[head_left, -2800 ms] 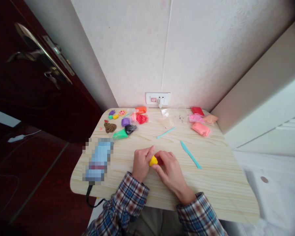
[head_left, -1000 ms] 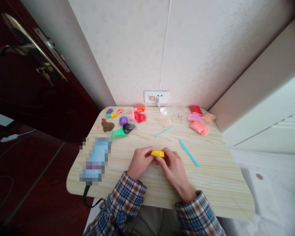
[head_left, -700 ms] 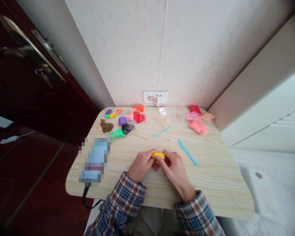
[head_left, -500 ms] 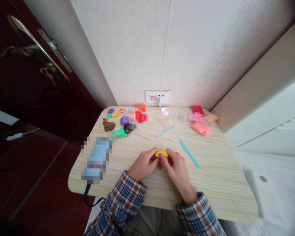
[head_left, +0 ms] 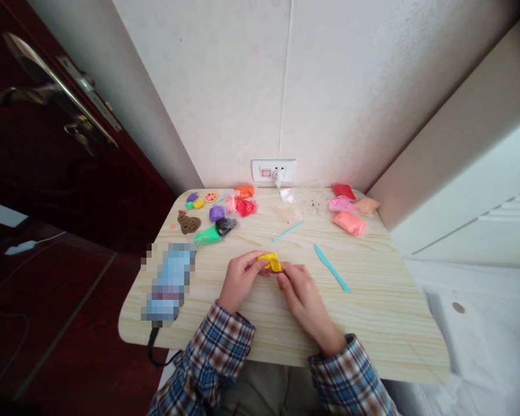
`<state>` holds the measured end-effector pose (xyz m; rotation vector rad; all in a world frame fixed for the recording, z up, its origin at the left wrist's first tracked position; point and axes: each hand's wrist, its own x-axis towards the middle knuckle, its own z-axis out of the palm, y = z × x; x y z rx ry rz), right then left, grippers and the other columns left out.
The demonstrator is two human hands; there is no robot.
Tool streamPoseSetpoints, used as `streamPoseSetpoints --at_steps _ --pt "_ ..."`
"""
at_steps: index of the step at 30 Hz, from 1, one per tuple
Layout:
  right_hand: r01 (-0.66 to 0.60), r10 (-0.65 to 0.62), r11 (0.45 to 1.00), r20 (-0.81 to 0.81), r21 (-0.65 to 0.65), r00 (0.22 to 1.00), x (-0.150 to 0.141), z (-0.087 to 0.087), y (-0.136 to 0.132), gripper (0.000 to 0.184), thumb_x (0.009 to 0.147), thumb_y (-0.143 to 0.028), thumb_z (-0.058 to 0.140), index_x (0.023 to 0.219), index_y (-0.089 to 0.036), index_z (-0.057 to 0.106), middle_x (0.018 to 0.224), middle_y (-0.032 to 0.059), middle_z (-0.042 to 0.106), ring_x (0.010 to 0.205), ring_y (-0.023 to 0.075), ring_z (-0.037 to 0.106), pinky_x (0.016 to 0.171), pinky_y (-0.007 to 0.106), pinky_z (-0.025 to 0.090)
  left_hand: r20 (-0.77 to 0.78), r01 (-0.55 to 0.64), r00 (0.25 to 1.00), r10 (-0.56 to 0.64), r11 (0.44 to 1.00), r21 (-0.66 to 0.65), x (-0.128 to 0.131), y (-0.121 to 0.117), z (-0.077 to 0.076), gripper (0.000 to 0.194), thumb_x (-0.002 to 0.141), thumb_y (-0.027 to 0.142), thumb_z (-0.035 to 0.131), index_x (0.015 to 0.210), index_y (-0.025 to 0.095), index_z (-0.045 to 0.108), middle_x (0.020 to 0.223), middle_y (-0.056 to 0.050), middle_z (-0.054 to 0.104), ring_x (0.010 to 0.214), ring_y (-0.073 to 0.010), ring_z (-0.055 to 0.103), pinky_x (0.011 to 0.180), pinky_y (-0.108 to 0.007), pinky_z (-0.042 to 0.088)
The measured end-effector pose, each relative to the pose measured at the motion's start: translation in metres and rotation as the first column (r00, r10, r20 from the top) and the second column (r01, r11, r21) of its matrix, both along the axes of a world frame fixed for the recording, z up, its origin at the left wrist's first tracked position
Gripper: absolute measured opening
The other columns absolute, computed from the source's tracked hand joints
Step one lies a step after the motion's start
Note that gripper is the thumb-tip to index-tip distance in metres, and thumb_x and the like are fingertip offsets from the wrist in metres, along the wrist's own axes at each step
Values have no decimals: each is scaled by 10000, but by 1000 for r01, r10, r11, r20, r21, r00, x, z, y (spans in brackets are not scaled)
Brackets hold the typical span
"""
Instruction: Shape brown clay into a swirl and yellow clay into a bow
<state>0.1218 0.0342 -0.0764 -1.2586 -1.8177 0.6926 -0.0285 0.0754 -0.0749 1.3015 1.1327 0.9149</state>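
Note:
A folded, twisted piece of yellow modelling clay (head_left: 270, 262) is between my two hands, above the front middle of the table. My left hand (head_left: 241, 279) pinches its left end, thumb on top and fingers beneath. The fingertips of my right hand (head_left: 302, 293) are closed at its lower right edge. To the right of that hand lies a turquoise plastic knife (head_left: 331, 268). Beyond both hands a thin turquoise stick (head_left: 288, 231) rests on the wood.
Bagged clay lies at the back, including a green bag (head_left: 208, 236) and a salmon bag (head_left: 349, 223). A coiled brown clay shape (head_left: 188, 223) sits at the left. A pixelated phone-like object (head_left: 170, 281) with a black cable lies on the table's (head_left: 251, 341) left side.
The yellow clay, compact between both thumbs before, now shows more of itself, bent and folded. My right hand has drawn back slightly to its lower right end. The view has shifted a little.

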Motion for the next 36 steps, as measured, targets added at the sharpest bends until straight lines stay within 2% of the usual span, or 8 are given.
streamPoseSetpoints --at_steps 7,12,16,21,23,28,31,36 --pt "148 -148 989 26 -6 989 1 -5 2 359 935 -354 438 638 -204 572 574 -4 608 573 150 536 605 281 361 -94 205 977 -190 960 189 1 -7 11 307 906 328 458 1022 153 683 1089 -82 703 1049 -201 631 961 -307 462" --pt "217 -223 975 165 54 961 2 -12 0 395 921 -377 466 575 -195 519 502 -31 538 490 119 458 634 293 319 -66 196 980 -190 974 117 7 -8 14 287 754 358 674 921 130 626 907 -68 696 877 -196 666 788 -266 521" --pt "178 -186 983 254 54 949 -2 -14 1 331 919 -331 477 618 -196 496 537 -39 542 521 120 484 668 294 310 -144 111 985 -93 987 117 8 -8 11 184 748 310 677 780 149 593 758 -14 652 767 -160 648 703 -234 508" --pt "190 -186 982 167 -10 968 -3 -7 1 252 908 -344 501 699 -204 505 566 -52 551 533 120 497 678 285 330 -21 36 999 -34 998 56 6 -5 8 169 831 316 577 867 152 597 844 -40 691 791 -171 672 719 -262 533" --pt "214 -209 976 114 -30 971 -1 -3 0 274 931 -359 441 720 -207 527 590 -36 576 550 129 507 668 285 342 -56 49 997 -44 995 87 6 -5 8 173 860 303 535 893 151 610 858 -52 706 767 -170 673 709 -264 535" --pt "214 -204 975 134 -67 970 0 -4 1 334 932 -441 403 754 -198 547 619 -5 607 583 152 531 674 296 354 -301 213 946 -122 933 289 7 -9 6 288 887 128 412 1063 186 633 1062 -58 703 951 -173 654 848 -276 501" --pt "219 -201 973 200 -73 959 -1 -7 2 301 910 -450 458 818 -191 579 567 -20 575 553 154 512 668 297 343 -306 286 934 -185 900 329 7 -11 4 396 892 109 376 1236 202 548 1234 -62 636 1106 -176 605 960 -301 467" --pt "210 -195 973 145 -93 970 1 -7 1 319 926 -440 430 786 -187 566 585 -11 580 569 157 507 675 300 341 -252 331 934 -255 883 333 8 -10 5 427 915 141 357 1314 187 503 1359 -84 541 1254 -183 503 1079 -342 380"
